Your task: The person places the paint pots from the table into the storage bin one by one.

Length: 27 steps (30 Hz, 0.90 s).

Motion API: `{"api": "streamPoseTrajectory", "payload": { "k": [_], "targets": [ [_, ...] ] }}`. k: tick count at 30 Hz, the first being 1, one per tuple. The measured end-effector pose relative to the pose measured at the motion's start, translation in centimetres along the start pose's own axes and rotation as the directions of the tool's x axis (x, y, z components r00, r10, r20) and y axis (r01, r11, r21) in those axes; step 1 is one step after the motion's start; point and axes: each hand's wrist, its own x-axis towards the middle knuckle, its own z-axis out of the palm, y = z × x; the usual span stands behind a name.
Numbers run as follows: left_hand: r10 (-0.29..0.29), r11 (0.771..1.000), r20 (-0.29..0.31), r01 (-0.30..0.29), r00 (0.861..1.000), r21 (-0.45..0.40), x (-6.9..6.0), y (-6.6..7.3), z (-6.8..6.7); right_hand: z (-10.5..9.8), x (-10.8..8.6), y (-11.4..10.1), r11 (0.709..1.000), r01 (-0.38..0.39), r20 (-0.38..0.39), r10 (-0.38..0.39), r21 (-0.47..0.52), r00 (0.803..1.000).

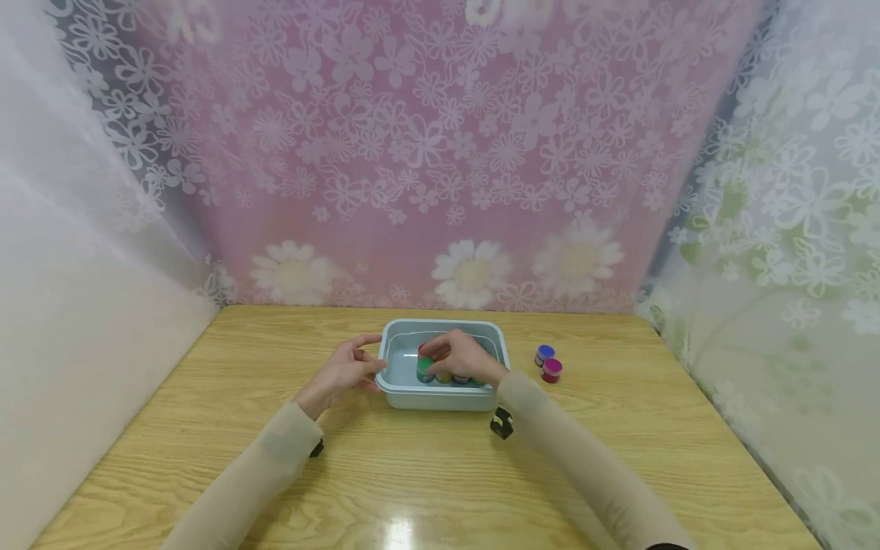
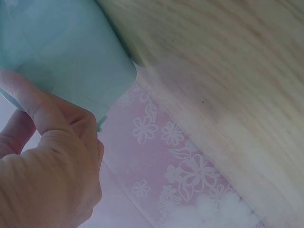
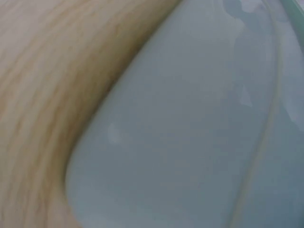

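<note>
A pale blue plastic basin [image 1: 440, 399] stands on the table. My left hand [image 1: 341, 374] grips its left rim, thumb on the near side of the wall; the left wrist view shows that hand [image 2: 52, 161] against the basin's outer wall [image 2: 71, 52]. My right hand [image 1: 462, 357] reaches inside, finger and thumb about a small green-lidded paint jar [image 1: 425, 370]. Behind it a red jar [image 1: 421, 351] shows partly. Several more small jars [image 1: 461, 377] stand along the near wall, partly hidden under the hand. The right wrist view shows only basin wall [image 3: 171, 123] and table.
Right of the basin, a blue-lidded jar [image 1: 545, 354] and a magenta jar [image 1: 552, 371] stand side by side on the wooden table [image 1: 399, 473]. A pink flowered curtain [image 1: 426, 153] hangs along the back edge, with pale curtains at both sides.
</note>
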Motion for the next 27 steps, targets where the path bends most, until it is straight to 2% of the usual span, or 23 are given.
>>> {"api": "streamPoseTrajectory", "payload": {
  "k": [4,16,22,27],
  "targets": [
    [0.002,1.0,0.001,-0.002,1.0,-0.001,0.1,-0.2,0.0,-1.3,-0.5,0.2,0.998,0.032,0.05,-0.034,0.051,0.998],
    [0.004,1.0,-0.003,-0.004,1.0,0.0,0.0,-0.1,0.1,-5.6,-2.8,2.4,0.984,0.029,0.06,-0.04,0.177,0.997],
    [-0.007,1.0,0.001,0.007,1.0,-0.012,0.0,-0.1,0.0,-7.3,-4.3,3.9,0.958,0.015,0.024,-0.023,0.285,0.999],
    [-0.009,1.0,-0.005,0.009,1.0,-0.007,0.1,-0.2,0.1,-8.3,-5.7,5.0,0.929,0.033,-0.042,-0.019,0.368,0.999]
  ]
}}
